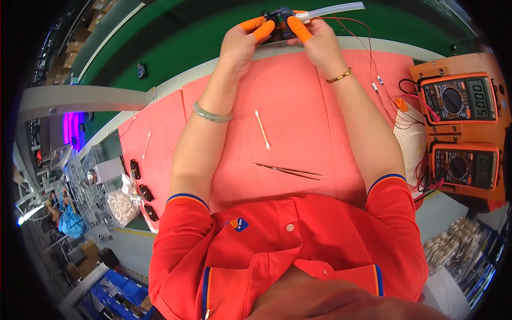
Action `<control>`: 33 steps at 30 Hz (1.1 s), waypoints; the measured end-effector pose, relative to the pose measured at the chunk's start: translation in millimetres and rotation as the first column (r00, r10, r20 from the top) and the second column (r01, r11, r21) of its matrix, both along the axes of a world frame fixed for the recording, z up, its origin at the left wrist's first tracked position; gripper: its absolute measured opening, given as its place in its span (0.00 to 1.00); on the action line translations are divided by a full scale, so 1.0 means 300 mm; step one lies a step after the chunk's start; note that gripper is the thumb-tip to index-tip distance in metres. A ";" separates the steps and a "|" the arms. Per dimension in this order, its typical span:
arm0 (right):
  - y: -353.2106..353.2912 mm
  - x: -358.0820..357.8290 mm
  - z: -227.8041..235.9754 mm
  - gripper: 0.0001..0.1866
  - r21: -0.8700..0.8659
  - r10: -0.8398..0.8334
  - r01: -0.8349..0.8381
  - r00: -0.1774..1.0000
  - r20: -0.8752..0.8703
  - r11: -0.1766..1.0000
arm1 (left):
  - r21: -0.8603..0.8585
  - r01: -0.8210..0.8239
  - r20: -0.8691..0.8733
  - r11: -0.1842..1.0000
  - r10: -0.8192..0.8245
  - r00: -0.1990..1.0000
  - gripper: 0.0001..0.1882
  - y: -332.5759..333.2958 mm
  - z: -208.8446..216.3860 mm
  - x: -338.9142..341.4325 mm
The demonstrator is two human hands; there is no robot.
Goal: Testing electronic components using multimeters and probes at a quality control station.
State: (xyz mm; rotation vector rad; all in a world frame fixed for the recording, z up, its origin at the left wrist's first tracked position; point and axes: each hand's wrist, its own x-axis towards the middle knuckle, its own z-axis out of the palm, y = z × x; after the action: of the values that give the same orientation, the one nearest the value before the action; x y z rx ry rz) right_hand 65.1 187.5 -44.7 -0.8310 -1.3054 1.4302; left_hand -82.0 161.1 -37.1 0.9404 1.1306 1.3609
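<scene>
At the far edge of the pink mat (pixel 298 122), my left hand (pixel 242 40) and my right hand (pixel 314 40) both grip a small dark part (pixel 278 20). Orange finger cots cover my fingertips. A clear tube (pixel 336 9) sticks out of the part to the right, and thin red wires (pixel 368 50) trail from it toward the right. A pale green bangle sits on my left wrist, a gold bracelet on my right.
A cotton swab (pixel 262 129) and tweezers (pixel 290 171) lie on the mat between my forearms. Two orange multimeters (pixel 458 98) (pixel 464 168) stand at the right. Another swab (pixel 146 144), small black parts (pixel 144 192) and a tub of pale pieces (pixel 121 207) sit at the left.
</scene>
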 end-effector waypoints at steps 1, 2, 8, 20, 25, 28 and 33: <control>0.006 0.005 -0.003 0.13 -0.004 0.004 -0.004 1.000 -0.022 1.000 | -0.004 -0.012 0.009 1.000 0.012 1.000 0.17 0.006 -0.003 0.003; 0.008 0.007 -0.006 0.13 -0.007 0.008 -0.009 0.999 -0.044 1.000 | -0.008 -0.024 0.017 1.000 0.024 1.000 0.17 0.009 -0.005 0.005; -0.011 -0.003 -0.014 0.13 -0.046 0.060 -0.068 0.986 -0.157 0.997 | -0.010 -0.052 0.022 0.999 0.053 0.998 0.17 0.001 -0.011 0.008; 0.035 0.060 0.040 0.13 -0.046 -0.004 -0.018 0.906 -0.422 0.999 | 0.259 -0.019 0.199 0.966 -0.034 0.979 0.11 0.004 0.054 -0.026; 0.057 0.055 0.001 0.13 -0.124 -0.086 0.037 0.904 -0.419 0.992 | 0.324 0.147 0.331 0.935 -0.257 0.908 0.12 -0.030 0.105 0.018; 0.068 0.069 -0.007 0.13 -0.132 -0.127 0.081 0.910 -0.395 0.988 | 0.285 0.164 0.450 0.944 -0.283 0.847 0.15 -0.023 0.089 0.032; 0.111 0.099 -0.022 0.12 -0.132 -0.226 0.191 0.903 -0.366 0.973 | 0.381 0.244 0.524 0.892 -0.426 0.738 0.17 0.100 -0.001 0.033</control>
State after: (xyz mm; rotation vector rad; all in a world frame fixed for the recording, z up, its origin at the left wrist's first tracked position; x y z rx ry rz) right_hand 94.7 220.8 -51.4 -0.6882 -0.8353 1.4024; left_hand -72.2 191.2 -37.4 0.7810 0.2548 1.3889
